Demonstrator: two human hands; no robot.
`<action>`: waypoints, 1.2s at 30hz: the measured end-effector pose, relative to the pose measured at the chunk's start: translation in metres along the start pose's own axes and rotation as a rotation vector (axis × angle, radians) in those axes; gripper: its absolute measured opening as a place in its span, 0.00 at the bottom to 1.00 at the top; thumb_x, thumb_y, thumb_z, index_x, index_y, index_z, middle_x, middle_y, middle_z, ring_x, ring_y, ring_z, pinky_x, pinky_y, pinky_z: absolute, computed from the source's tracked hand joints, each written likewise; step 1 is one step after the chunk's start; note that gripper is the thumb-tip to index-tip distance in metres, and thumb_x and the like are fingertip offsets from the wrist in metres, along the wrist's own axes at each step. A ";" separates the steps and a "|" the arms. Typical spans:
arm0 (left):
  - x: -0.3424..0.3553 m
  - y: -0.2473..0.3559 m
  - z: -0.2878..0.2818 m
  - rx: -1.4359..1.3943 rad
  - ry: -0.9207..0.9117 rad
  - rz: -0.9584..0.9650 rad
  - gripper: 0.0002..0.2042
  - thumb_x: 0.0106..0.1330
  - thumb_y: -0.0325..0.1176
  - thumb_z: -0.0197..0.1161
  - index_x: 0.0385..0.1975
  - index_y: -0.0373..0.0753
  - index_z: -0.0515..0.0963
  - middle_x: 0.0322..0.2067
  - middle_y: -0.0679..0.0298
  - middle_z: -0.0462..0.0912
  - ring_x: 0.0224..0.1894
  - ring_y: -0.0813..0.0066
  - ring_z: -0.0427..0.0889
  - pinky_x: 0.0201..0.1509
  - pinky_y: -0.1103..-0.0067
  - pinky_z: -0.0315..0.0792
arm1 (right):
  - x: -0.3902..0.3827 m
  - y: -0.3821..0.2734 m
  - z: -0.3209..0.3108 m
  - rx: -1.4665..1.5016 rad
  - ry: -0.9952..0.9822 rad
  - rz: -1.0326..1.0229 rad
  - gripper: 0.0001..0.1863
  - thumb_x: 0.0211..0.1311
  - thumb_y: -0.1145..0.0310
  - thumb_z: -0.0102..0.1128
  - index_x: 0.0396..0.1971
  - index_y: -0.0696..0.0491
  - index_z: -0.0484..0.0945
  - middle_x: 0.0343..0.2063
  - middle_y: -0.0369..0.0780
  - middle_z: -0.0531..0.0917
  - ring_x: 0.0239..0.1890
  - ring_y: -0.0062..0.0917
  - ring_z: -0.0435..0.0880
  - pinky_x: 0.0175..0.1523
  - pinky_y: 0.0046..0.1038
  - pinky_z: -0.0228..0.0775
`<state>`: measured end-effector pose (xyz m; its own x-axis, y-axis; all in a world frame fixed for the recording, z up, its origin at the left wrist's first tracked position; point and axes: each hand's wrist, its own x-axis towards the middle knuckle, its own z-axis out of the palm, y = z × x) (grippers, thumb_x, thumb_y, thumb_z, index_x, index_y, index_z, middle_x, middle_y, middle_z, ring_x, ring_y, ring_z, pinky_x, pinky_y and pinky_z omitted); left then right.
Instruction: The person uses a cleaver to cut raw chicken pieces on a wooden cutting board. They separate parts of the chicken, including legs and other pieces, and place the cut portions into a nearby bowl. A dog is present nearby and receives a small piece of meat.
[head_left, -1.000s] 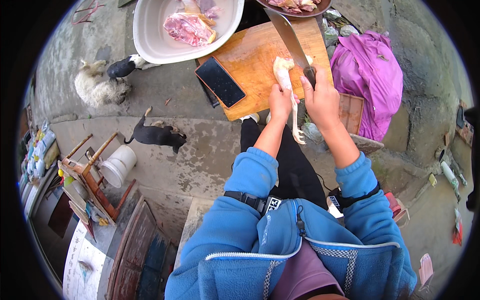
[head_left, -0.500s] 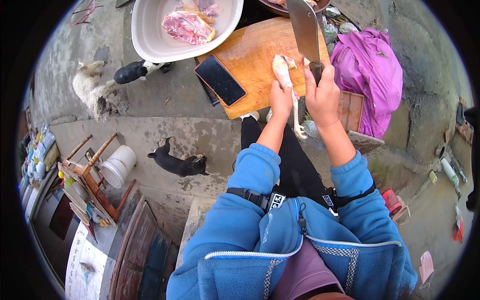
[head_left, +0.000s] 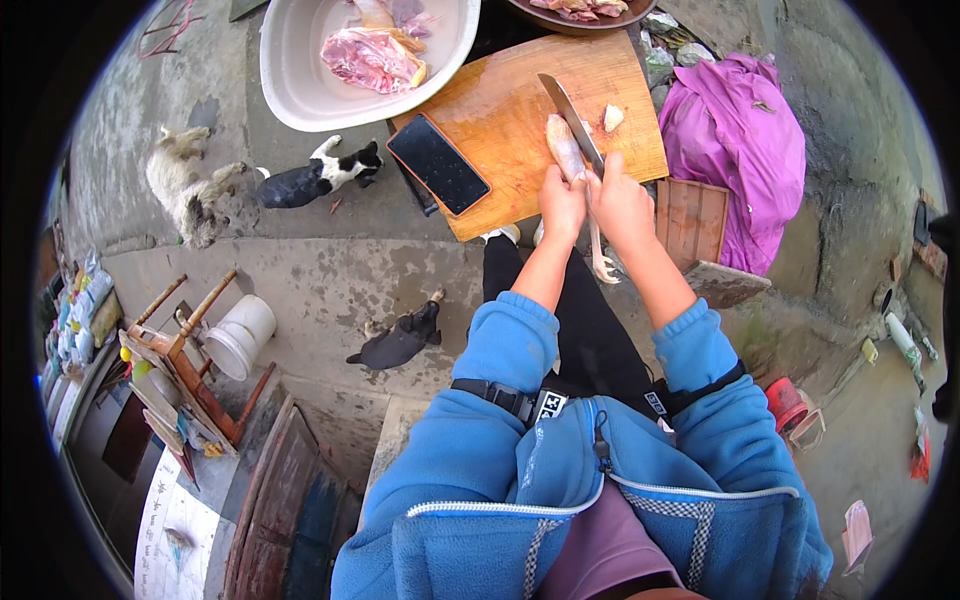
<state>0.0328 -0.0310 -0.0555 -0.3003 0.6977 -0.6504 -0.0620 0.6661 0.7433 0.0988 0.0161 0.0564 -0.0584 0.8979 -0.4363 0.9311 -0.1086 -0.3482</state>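
My left hand (head_left: 562,207) is closed round a raw chicken leg (head_left: 564,146), whose foot hangs past the near edge of a wooden cutting board (head_left: 500,100). In my right hand (head_left: 622,207) is a cleaver (head_left: 570,118), its blade lowered against or just beside the leg's meaty end; I cannot tell whether it has cut in. A small pale chicken piece (head_left: 613,118) lies on the board right of the blade. A black phone (head_left: 439,163) rests on the board's left side.
A white basin (head_left: 290,100) with raw chicken stands far left of the board, a brown bowl (head_left: 590,22) of meat behind it. Purple cloth (head_left: 735,150) is heaped at right. A black-and-white animal (head_left: 318,178), a pale dog (head_left: 192,188) and a black dog (head_left: 400,338) are on the ground.
The cleaver has come down from upright to beside the chicken leg. A small piece now shows apart on the board. The black-and-white animal has moved right; the black dog has turned.
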 end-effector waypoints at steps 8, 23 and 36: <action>-0.008 0.034 -0.025 -0.318 -0.157 -0.224 0.06 0.65 0.26 0.50 0.38 0.32 0.64 0.27 0.55 0.77 0.24 0.67 0.80 0.26 0.74 0.77 | 0.011 0.020 0.005 0.024 0.043 -0.069 0.17 0.62 0.57 0.50 0.37 0.55 0.62 0.21 0.53 0.79 0.26 0.51 0.79 0.32 0.49 0.69; -0.011 0.033 -0.025 -0.282 -0.126 -0.227 0.04 0.63 0.25 0.52 0.35 0.36 0.66 0.26 0.61 0.77 0.21 0.76 0.77 0.19 0.80 0.72 | -0.014 0.004 0.003 0.253 0.249 -0.097 0.18 0.61 0.59 0.52 0.43 0.57 0.63 0.22 0.53 0.79 0.25 0.50 0.79 0.28 0.45 0.71; -0.014 0.085 -0.060 -0.402 -0.230 -0.212 0.07 0.66 0.26 0.46 0.41 0.34 0.63 0.26 0.56 0.76 0.24 0.67 0.80 0.29 0.73 0.79 | -0.030 0.027 0.018 0.062 -0.007 0.055 0.17 0.61 0.57 0.51 0.38 0.55 0.62 0.22 0.52 0.79 0.27 0.50 0.80 0.32 0.47 0.71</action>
<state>-0.0253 -0.0003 0.0260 -0.0269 0.6279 -0.7778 -0.4741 0.6770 0.5629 0.1192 -0.0216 0.0451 -0.0104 0.8868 -0.4619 0.9087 -0.1844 -0.3744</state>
